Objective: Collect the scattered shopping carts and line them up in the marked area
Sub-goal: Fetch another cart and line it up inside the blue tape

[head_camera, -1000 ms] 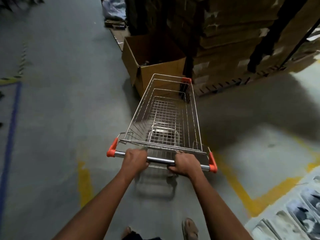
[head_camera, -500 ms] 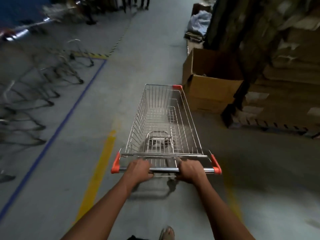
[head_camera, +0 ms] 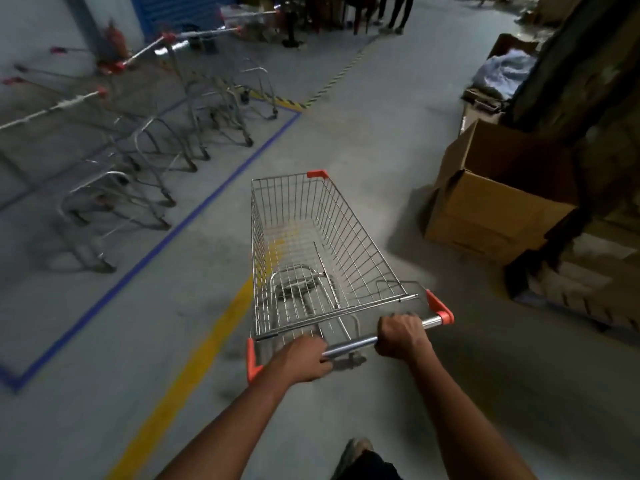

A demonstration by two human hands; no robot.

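An empty wire shopping cart [head_camera: 311, 237] with orange corner caps stands on the grey floor in front of me, angled slightly left. My left hand [head_camera: 301, 358] and my right hand [head_camera: 401, 336] both grip its chrome handle bar [head_camera: 349, 344]. To the left, inside an area outlined in blue tape [head_camera: 194, 216], several carts [head_camera: 145, 161] stand in a row side by side, blurred by motion.
An open cardboard box [head_camera: 495, 202] and stacked cartons [head_camera: 595, 109] line the right side. A yellow floor line [head_camera: 194, 358] runs under the cart's left side. People's legs [head_camera: 394, 12] and clutter show at the far end of the aisle.
The view and the cart have swung left, away from the boxes. The taped area with the row of carts has come fully into view on the left.
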